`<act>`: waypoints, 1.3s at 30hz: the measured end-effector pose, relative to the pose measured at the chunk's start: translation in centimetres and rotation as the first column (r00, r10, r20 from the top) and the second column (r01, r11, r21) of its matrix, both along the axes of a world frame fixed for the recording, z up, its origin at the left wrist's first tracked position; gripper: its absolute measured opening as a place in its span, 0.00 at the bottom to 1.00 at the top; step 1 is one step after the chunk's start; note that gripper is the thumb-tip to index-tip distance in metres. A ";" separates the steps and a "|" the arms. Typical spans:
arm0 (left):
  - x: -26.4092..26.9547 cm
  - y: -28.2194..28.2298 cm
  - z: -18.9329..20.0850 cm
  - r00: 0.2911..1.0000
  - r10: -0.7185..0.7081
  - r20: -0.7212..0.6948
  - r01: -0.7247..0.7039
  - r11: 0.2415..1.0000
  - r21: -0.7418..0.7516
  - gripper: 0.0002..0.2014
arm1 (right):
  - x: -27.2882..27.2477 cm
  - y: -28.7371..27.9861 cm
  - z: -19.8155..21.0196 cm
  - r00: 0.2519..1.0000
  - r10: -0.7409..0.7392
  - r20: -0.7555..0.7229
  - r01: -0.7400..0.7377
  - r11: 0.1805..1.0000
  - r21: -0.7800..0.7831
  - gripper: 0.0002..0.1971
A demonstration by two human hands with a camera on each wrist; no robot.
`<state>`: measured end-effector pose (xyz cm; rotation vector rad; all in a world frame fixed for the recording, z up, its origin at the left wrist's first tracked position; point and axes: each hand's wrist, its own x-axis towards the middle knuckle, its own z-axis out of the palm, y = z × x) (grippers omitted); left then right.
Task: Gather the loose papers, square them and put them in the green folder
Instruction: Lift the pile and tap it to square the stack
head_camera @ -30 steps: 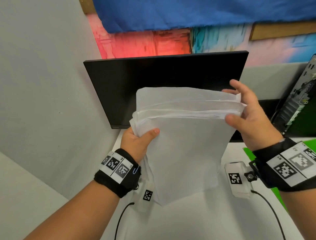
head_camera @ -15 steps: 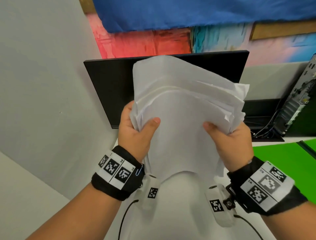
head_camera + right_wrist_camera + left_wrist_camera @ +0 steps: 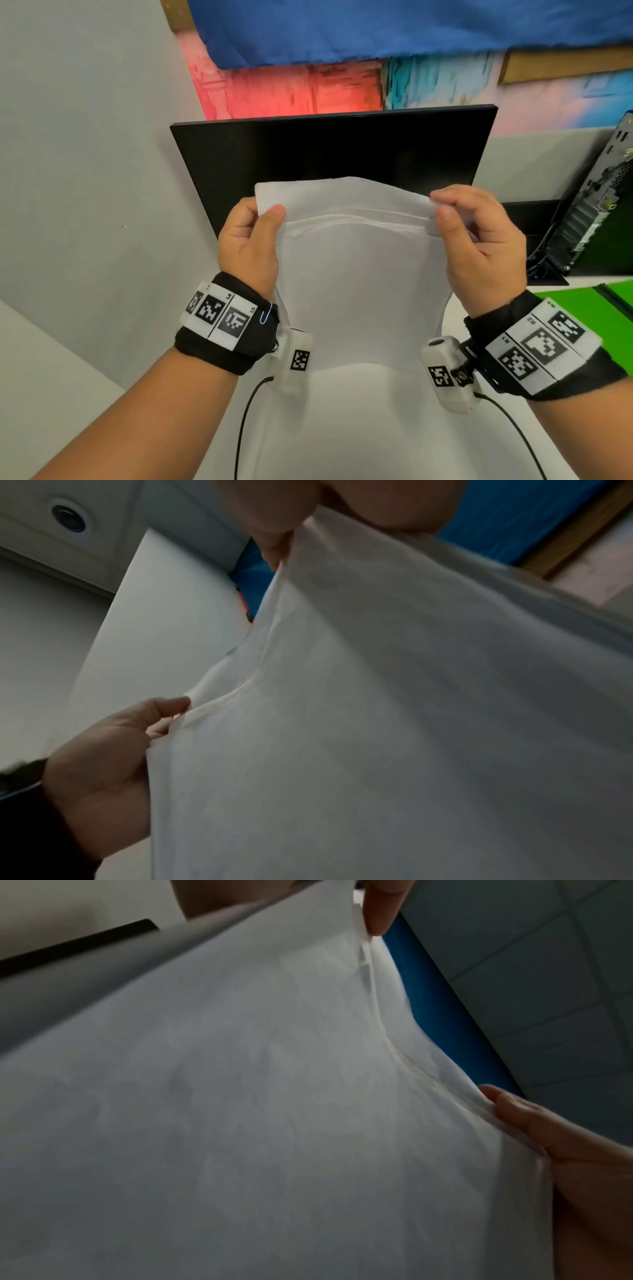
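The left hand [image 3: 248,245] and right hand [image 3: 479,246] each pinch a top corner of the papers [image 3: 359,284], hung upright above the table [image 3: 342,428] apparently for squaring; the green folder [image 3: 582,308] waits at the table's right edge.

Papers [image 3: 359,274]: plain white, seemingly unprinted. Folder [image 3: 582,308], right of the hands: bright green. Monitor [image 3: 325,154] behind: black.

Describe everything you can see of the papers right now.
The papers are a thin stack of plain white sheets, held upright above the white desk before the monitor. The left hand and right hand pinch the top corners. The top edges are uneven and the sheets bow.
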<state>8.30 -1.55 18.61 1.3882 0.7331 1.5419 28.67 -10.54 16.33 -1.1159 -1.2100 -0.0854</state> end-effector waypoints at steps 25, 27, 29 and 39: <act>-0.2 0.6 -0.1 0.959 -0.131 -0.253 0.179 0.968 0.177 0.04 | 0.7 0.8 0.5 0.989 0.083 -0.124 -0.102 0.984 -0.149 0.15; -0.3 0.9 -0.2 0.973 -0.132 -0.189 0.156 0.981 0.118 0.05 | 1.3 0.9 0.1 0.964 0.174 -0.201 -0.202 0.971 -0.131 0.28; -0.4 1.2 -0.3 0.988 -0.130 -0.087 0.135 0.989 0.055 0.07 | 2.0 1.0 -0.6 0.890 0.309 -0.336 -0.359 0.928 -0.095 0.41; 0.1 2.1 -1.4 0.990 -0.126 -0.066 0.123 0.991 -0.053 0.16 | 0.5 1.1 -2.5 0.867 0.025 -0.497 -0.213 0.922 -0.324 0.10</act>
